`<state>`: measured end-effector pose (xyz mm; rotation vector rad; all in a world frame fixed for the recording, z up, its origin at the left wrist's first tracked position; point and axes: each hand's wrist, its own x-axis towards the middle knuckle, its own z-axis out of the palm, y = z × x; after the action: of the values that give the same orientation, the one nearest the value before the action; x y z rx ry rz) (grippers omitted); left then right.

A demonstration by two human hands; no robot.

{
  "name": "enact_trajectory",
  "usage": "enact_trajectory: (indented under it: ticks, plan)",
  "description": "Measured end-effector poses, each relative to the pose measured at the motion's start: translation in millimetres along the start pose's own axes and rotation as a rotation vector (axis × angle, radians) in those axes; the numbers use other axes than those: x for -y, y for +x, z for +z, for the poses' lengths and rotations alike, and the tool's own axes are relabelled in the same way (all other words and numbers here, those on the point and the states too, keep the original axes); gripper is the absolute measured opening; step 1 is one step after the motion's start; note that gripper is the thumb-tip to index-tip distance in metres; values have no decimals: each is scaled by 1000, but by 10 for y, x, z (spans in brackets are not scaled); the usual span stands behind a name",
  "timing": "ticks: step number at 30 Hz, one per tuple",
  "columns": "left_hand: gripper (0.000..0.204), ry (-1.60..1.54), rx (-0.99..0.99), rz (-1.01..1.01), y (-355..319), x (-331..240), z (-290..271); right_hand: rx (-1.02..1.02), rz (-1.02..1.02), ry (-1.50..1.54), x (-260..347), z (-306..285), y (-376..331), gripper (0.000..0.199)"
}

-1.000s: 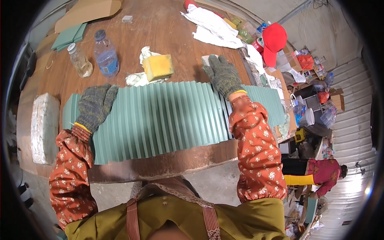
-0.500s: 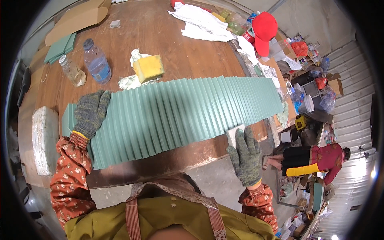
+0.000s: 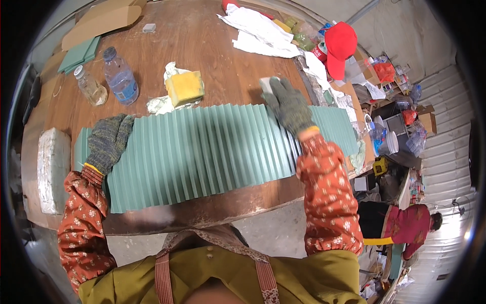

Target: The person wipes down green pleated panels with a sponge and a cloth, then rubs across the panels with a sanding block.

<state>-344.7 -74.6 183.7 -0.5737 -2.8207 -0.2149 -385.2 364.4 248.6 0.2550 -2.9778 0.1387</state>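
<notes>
A long band of green strips (image 3: 202,152), ridged like a pleated sheet, lies across the table in front of me. My left hand (image 3: 109,143), in a grey knitted glove, rests flat on its left end with the fingers extended. My right hand (image 3: 288,106), gloved alike, is over the band's far edge, right of the middle. A small white block (image 3: 265,84) is under its fingers, partly hidden by them. Beyond the band, a yellow sponge (image 3: 185,88) sits on a crumpled white wrapping (image 3: 161,105).
A plastic bottle (image 3: 120,76) and a glass jar (image 3: 91,86) stand at far left, near flat green pieces (image 3: 79,54) and cardboard (image 3: 104,23). A white-wrapped block (image 3: 54,171) lies at left. White cloth (image 3: 259,31) and a red cap (image 3: 340,49) are far right. A person (image 3: 400,224) is at right.
My right hand has moved away from me and slightly left, from the band's near edge to past its far edge, carrying the white block. The left hand stays on the left end.
</notes>
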Motion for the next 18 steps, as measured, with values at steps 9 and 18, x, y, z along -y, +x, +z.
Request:
enact_trajectory:
  ticks: [9,18]
  plan:
    - [25,58,-45,78,-11,-15,-13,-131,-248,-220,-8,-219,-1929,51]
    - [28,-60,-11,-128,24,-103,-48,-101,-28,-76,-427,90,-57,42]
